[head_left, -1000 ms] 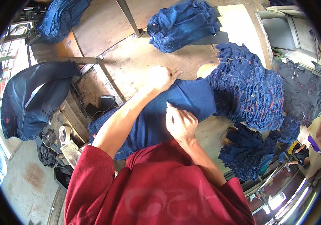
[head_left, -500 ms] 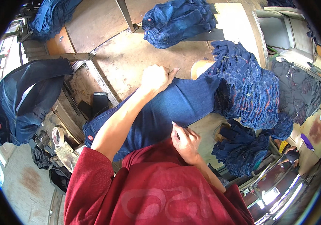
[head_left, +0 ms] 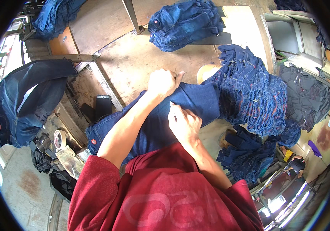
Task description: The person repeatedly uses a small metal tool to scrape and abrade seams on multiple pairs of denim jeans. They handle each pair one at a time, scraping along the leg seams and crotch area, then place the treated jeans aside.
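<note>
Wooden worktable [head_left: 134,61], one jeans [head_left: 165,119], two hands

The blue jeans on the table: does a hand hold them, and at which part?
Neither hand clearly grips; the left hand presses the jeans flat mid-leg, and the right hand pinches the fabric just below.

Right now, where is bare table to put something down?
Bare table lies between the far folded jeans and the left hand. The right side is crowded: a tall jeans stack and darker piles below it.
</note>
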### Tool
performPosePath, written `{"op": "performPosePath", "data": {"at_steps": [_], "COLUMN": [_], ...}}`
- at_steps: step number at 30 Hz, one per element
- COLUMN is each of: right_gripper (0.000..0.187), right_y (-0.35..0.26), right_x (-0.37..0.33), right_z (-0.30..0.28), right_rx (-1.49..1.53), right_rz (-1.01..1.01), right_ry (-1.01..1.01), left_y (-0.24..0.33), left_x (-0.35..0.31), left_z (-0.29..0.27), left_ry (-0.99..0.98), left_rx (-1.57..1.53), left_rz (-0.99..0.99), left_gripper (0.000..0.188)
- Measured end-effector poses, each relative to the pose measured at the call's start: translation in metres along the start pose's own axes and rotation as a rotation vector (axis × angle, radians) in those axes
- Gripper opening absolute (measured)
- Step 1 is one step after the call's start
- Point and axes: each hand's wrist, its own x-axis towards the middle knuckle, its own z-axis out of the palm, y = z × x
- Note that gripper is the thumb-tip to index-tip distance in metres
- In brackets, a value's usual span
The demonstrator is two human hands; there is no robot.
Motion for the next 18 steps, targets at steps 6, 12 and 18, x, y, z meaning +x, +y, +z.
{"op": "performPosePath", "data": {"at_steps": [6, 12, 18], "right_gripper": [0.010, 0.014, 0.012], "right_y": [-0.003, 0.001, 0.007], "right_x": [-0.028, -0.025, -0.003], "right_z": [-0.032, -0.027, 0.000], "right_rx": [0.031, 0.168, 0.058], "right_rz": [-0.016, 0.088, -0.040], "right_ry": [-0.041, -0.016, 0.074], "left_y": [-0.002, -0.003, -0.003], "left_x": [0.000, 0.000, 0.002], "left_z": [0.003, 0.004, 0.005], "left_ry": [0.015, 0.008, -0.007], "left_rx": [-0.021, -0.058, -0.023], "left_rz": [0.002, -0.007, -0.003], "left_gripper": [0.061, 0.062, 0.063]}}
